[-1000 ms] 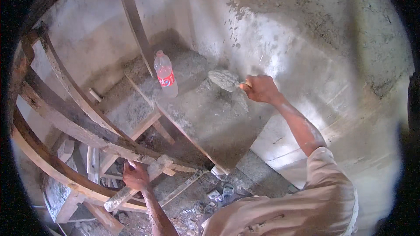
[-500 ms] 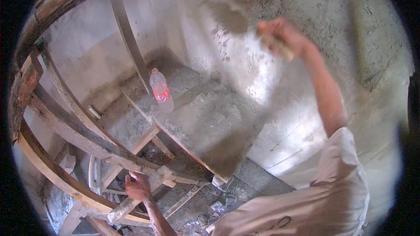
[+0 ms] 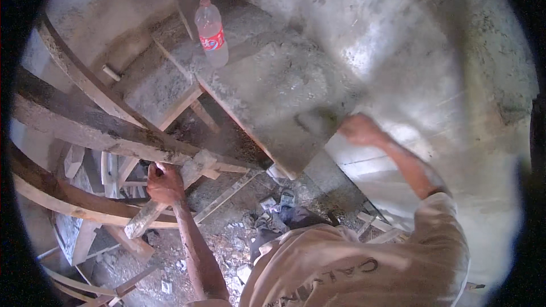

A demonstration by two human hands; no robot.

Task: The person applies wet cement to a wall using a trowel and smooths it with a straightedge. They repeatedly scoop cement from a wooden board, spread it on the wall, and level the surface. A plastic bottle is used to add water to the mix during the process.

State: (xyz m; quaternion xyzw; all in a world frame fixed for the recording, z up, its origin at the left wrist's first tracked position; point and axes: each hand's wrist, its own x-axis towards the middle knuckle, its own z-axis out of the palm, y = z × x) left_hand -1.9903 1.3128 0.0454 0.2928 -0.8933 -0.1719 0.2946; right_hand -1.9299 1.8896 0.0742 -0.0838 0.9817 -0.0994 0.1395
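Right of the frame's centre, the right hand [image 3: 362,129] has its grip closed, seemingly on a blurred trowel [image 3: 316,120] at the cement slab [image 3: 256,94]. A trowel stroke appears underway; another calls for a flat blade. Lower left, the left hand [image 3: 165,184] curls closed at a wooden bar [image 3: 144,219], contents hidden.

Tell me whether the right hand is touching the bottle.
No, the right hand is to the right of the bottle, with the grey slab showing between them.
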